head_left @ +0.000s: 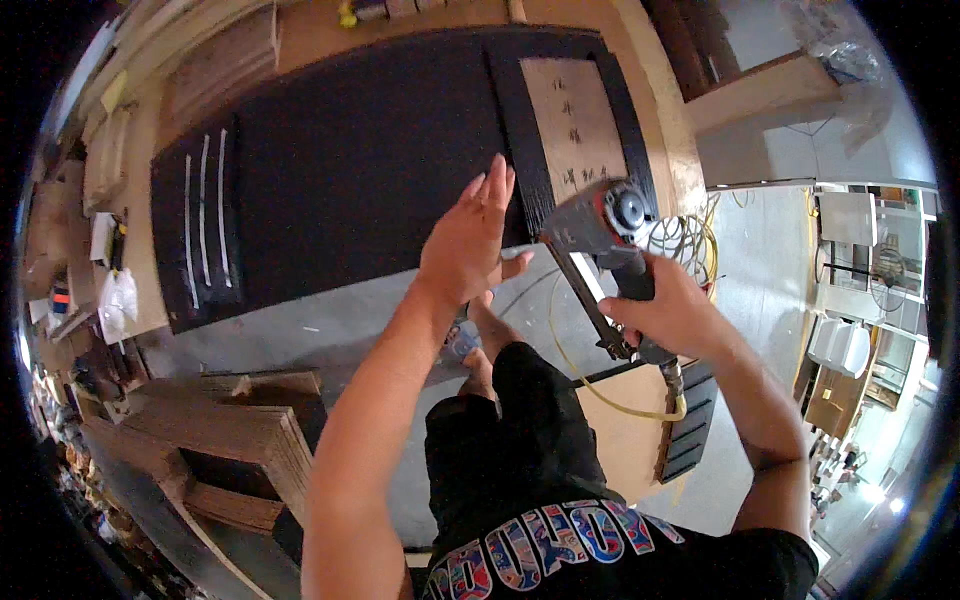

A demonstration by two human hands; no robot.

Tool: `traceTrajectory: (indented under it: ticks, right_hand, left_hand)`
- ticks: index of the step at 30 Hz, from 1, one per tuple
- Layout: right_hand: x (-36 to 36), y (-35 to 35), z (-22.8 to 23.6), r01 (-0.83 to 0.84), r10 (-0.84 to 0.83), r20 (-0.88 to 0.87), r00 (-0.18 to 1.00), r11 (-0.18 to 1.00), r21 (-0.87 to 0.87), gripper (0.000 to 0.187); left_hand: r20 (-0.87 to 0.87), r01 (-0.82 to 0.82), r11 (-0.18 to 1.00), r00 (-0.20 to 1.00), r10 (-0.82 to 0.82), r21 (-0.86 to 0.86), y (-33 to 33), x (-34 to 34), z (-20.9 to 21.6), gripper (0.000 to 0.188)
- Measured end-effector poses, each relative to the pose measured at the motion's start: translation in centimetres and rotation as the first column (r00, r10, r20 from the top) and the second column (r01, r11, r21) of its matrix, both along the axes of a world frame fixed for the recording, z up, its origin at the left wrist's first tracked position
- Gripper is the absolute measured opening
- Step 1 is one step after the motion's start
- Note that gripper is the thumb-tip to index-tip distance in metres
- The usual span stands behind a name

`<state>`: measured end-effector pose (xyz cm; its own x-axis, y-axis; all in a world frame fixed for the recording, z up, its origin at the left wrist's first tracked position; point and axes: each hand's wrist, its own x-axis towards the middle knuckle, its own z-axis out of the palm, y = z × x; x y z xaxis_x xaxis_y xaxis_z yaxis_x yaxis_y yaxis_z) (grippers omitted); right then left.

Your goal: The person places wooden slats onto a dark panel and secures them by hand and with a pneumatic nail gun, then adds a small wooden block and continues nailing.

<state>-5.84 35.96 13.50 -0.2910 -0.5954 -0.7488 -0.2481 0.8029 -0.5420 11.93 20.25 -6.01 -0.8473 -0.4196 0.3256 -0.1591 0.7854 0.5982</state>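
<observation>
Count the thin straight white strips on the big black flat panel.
3: left white strip, middle white strip and right white strip, side by side near the left end of the black panel.

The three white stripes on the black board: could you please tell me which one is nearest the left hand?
It is the rightmost stripe, facing the left hand; the middle stripe and leftmost stripe sit farther away.

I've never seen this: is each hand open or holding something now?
Left hand: open, empty, by the flat black rectangular panel.
Right hand: closed, holding the grey and black pistol-shaped nail gun.
</observation>
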Motion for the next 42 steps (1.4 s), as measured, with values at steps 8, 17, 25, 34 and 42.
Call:
traceTrajectory:
  ticks: [8, 17, 25, 34, 42]
  right_hand:
    - [-2.1, 4.4, -3.0, 0.386, -0.354, 0.201, 0.913, 0.909, -0.153, 0.027]
    - [-2.6, -0.3, -4.6, 0.416, -0.37, 0.233, 0.899, 0.888, -0.196, 0.04]
    - [-1.6, -1.1, -4.3, 0.427, -0.395, 0.2, 0.897, 0.889, -0.162, 0.037]
    - [0.4, -1.8, -3.3, 0.456, -0.444, 0.114, 0.889, 0.88, -0.134, 0.036]
    - [1.0, -2.1, -3.0, 0.504, -0.487, 0.141, 0.862, 0.853, -0.135, 0.035]
  left_hand:
    - [0.097, -0.068, 0.995, 0.993, 0.061, 0.072, -3.9, -0.7, -0.7, 0.075]
    - [0.116, -0.289, 0.946, 0.945, 0.307, -0.151, -12.9, -8.9, -1.0, 0.061]
    - [0.118, -0.265, 0.939, 0.948, 0.295, -0.22, -12.9, -9.5, -0.9, 0.062]
    - [0.12, -0.254, 0.938, 0.95, 0.288, -0.235, -12.9, -9.4, -0.2, 0.061]
    - [0.139, -0.251, 0.933, 0.946, 0.293, -0.258, -13.1, -9.3, 0.2, 0.06]
